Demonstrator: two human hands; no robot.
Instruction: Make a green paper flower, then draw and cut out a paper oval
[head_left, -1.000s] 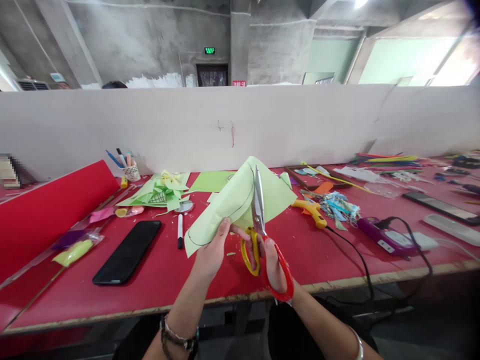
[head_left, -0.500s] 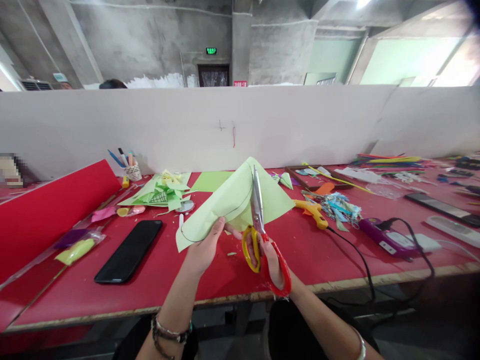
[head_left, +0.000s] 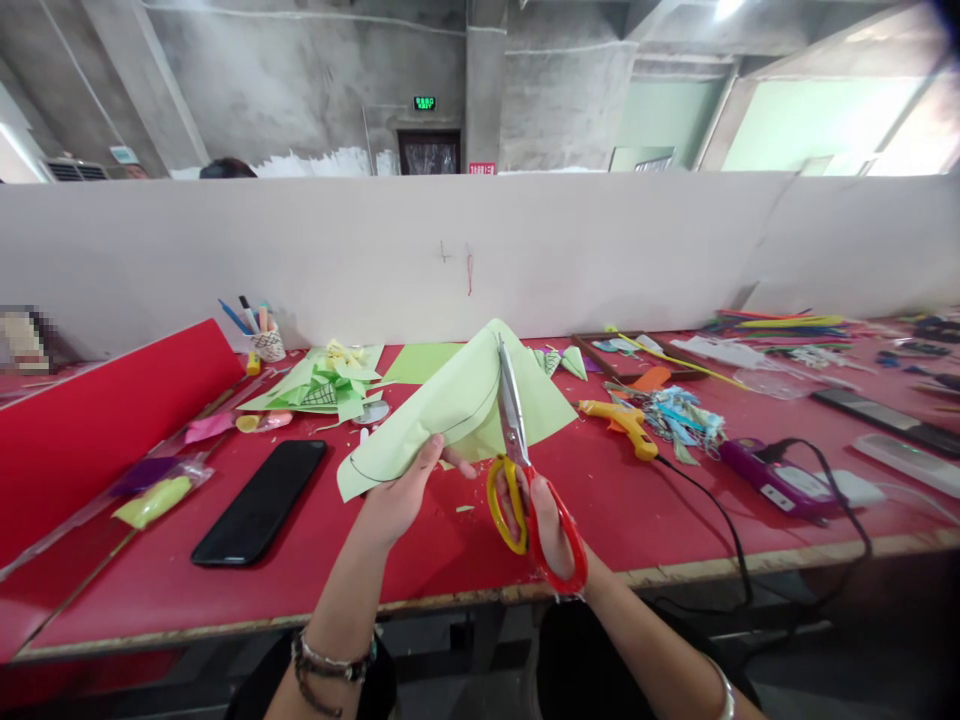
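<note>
A pale green paper (head_left: 450, 400) with a curved dark line drawn on it is held up over the red table. My left hand (head_left: 401, 490) grips its lower edge, thumb on top and some fingers behind the sheet. My right hand (head_left: 547, 520) is closed round the scissors (head_left: 514, 425), which have one yellow and one red handle loop. Their blades point up and lie against the paper near its top fold, close to the drawn line. A small paper scrap (head_left: 465, 508) rests on the table between my hands.
A black phone (head_left: 259, 503), green paper scraps (head_left: 322, 385) and a pen cup (head_left: 268, 343) are at left. On the right are a yellow glue gun (head_left: 622, 428), a tinsel bundle (head_left: 682, 415) and a purple power strip (head_left: 776, 480) with cables. A white partition (head_left: 337, 250) stands behind.
The paper and my left hand have shifted slightly left. The scissors have tilted a little, with their tips further left and their handles slightly lower right.
</note>
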